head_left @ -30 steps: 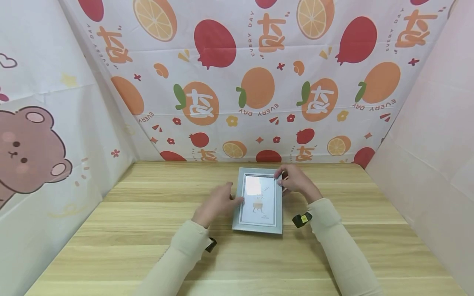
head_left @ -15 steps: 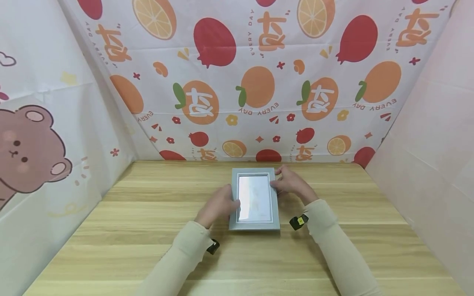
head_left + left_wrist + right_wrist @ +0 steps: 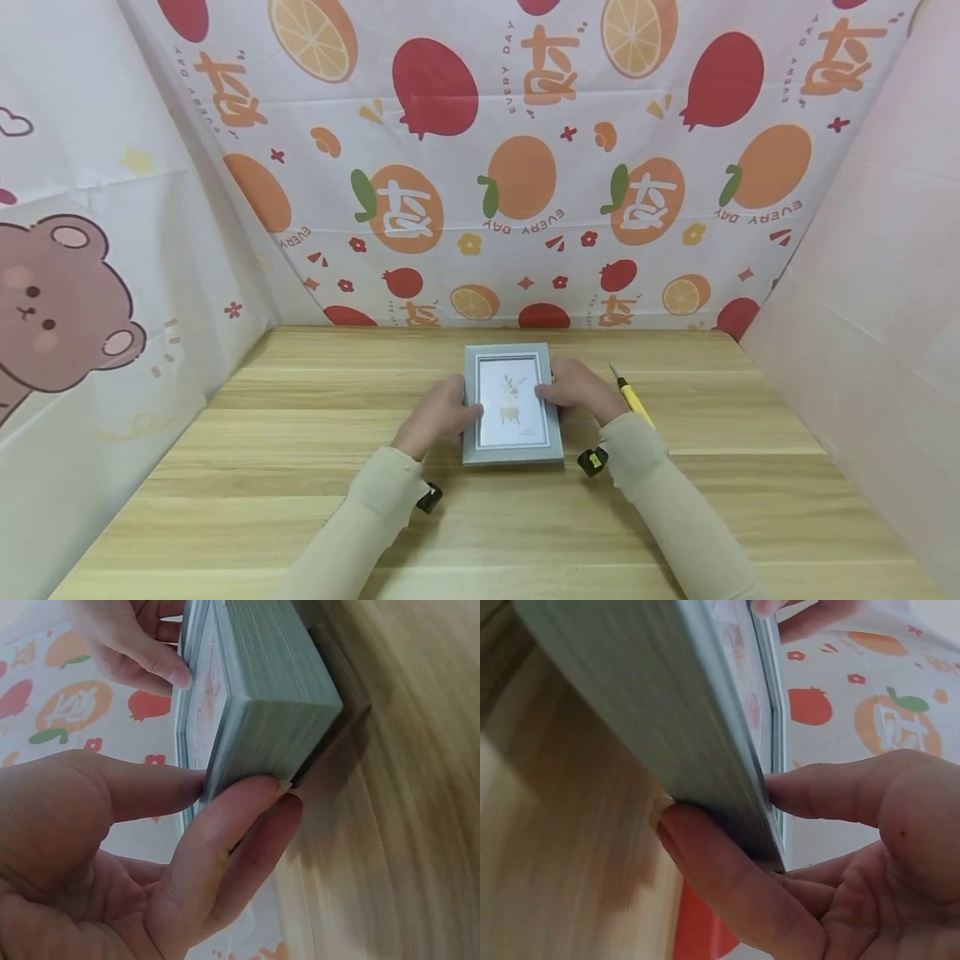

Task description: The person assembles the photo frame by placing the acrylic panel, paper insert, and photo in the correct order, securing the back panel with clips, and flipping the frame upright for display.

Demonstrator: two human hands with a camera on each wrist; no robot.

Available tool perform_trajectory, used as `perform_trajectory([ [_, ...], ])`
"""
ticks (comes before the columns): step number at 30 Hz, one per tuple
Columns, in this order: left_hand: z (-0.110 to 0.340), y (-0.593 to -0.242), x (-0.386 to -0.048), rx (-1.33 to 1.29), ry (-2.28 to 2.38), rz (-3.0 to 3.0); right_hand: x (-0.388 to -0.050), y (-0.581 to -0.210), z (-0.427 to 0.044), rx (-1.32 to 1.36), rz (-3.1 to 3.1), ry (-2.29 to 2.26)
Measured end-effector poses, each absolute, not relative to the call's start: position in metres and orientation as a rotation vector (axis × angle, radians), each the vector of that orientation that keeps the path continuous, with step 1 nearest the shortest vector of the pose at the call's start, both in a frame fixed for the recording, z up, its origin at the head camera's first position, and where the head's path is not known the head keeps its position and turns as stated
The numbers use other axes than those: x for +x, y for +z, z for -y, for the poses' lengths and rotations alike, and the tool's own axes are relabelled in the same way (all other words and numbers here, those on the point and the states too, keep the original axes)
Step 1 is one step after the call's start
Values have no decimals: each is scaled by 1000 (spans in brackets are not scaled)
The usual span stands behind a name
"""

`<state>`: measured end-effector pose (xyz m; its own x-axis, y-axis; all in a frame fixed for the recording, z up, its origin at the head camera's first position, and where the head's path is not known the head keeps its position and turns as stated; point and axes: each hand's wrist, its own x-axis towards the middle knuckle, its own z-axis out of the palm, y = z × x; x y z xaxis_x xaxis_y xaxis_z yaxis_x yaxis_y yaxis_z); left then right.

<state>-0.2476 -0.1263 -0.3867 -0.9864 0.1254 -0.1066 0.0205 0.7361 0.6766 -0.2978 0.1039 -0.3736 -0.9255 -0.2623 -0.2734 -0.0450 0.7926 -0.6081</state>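
A grey-blue picture frame (image 3: 551, 433) with a potted-plant print stands between both hands near the middle of the wooden table in the head view. On its left side my left hand (image 3: 438, 417) grips it, thumb on the front and fingers against the thick side edge, as the left wrist view shows. My right hand (image 3: 577, 390) holds the opposite side, its thumb on the front border. A finger of that hand (image 3: 742, 877) presses the side edge in the right wrist view. Something dark brown (image 3: 349, 690) shows behind the frame; what it is I cannot tell.
Just right of my right hand lies a yellow-handled tool (image 3: 636, 403) with a black collar and a thin tip, partly hidden by the sleeve. Fruit-printed cloth (image 3: 465, 250) hangs along the table's back edge, with pale cloth on both sides.
The picture frame has shifted a little to the left. My right hand has slid down from near its upper right corner, and the yellow tool has come into view.
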Motion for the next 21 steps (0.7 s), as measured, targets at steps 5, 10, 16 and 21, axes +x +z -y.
perform_trajectory([
  [5,127,-389,-247,98,1062,-2797,-301,-383,-100,-237,-2649,-870],
  [10,126,-393,-248,91,1012,-2823,-303,-392,-98,-265,-2669,-835],
  [16,126,-396,-250,102,955,-2855,-302,-392,-94,-233,-2681,-767],
  [21,126,-399,-251,94,940,-2857,-302,-392,-92,-230,-2694,-739],
])
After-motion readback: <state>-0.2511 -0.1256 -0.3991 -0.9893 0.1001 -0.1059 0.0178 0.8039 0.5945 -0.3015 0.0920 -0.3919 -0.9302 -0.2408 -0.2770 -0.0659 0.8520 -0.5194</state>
